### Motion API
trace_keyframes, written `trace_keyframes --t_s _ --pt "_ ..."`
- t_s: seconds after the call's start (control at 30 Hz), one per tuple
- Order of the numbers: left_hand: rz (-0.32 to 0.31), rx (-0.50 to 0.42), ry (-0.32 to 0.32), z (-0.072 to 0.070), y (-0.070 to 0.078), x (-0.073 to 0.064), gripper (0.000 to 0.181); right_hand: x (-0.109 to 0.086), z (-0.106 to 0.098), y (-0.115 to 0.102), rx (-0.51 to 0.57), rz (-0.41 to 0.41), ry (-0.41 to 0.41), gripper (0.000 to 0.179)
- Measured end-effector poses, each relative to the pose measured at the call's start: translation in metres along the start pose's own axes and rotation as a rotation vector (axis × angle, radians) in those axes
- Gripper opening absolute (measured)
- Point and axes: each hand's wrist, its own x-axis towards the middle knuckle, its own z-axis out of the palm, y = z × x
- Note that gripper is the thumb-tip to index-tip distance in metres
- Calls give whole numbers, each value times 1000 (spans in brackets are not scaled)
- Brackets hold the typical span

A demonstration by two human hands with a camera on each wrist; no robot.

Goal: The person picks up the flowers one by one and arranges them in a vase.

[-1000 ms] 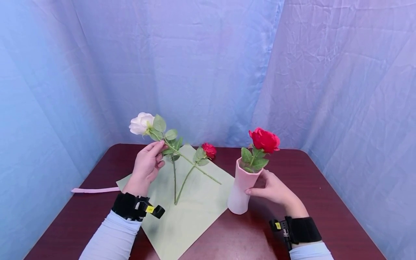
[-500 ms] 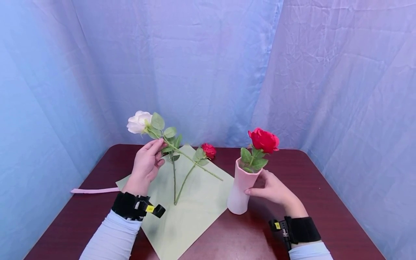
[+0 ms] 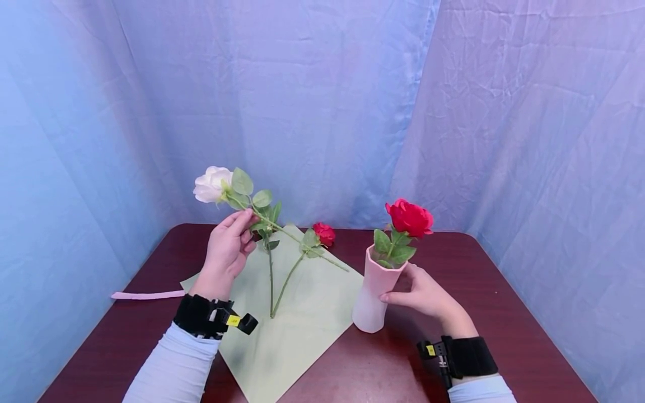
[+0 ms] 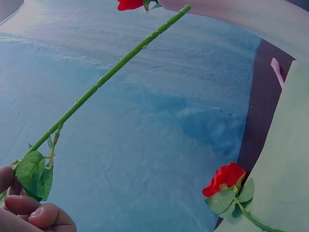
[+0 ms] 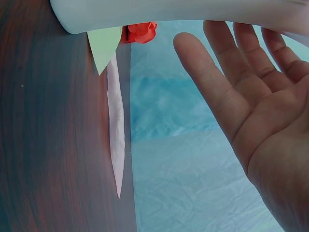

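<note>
A full-petalled white rose [image 3: 213, 184], its leaves broad and its lower stem bare, slanted above green paper [image 3: 297, 341], pinched by the fingers of the left hand [image 3: 228, 246]; those of the right hand [image 3: 428, 294] gripped a pink-and-white vase [image 3: 372, 291] bearing a red rose [image 3: 410, 217] on the bench [image 3: 453, 263].

We see a glossy, dark reddish-brown worktop [image 3: 468, 274] carrying a flat, pale green sheet [image 3: 302, 324] turned cornerwise. A narrow, pale pink strip [image 3: 148, 295] runs from the sheet's left edge towards the worktop's left side. Creased, blue-lilac fabric curtains [image 3: 322, 112] surround us.
</note>
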Motion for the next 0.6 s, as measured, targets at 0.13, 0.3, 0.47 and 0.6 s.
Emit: trace_keyframes --t_s 0.13,0.3,0.47,0.6 --pt "0 -7 -5 2 2 0 12 0 -1 2 -8 -9 1 70" --pt "9 -2 -9 7 6 0 14 0 -1 3 -10 -19 2 69" --pt "16 -24 -20 11 8 0 13 1 -1 3 -1 -25 -3 69" --pt "27 -34 -35 14 9 1 12 0 0 3 2 -22 -4 69"
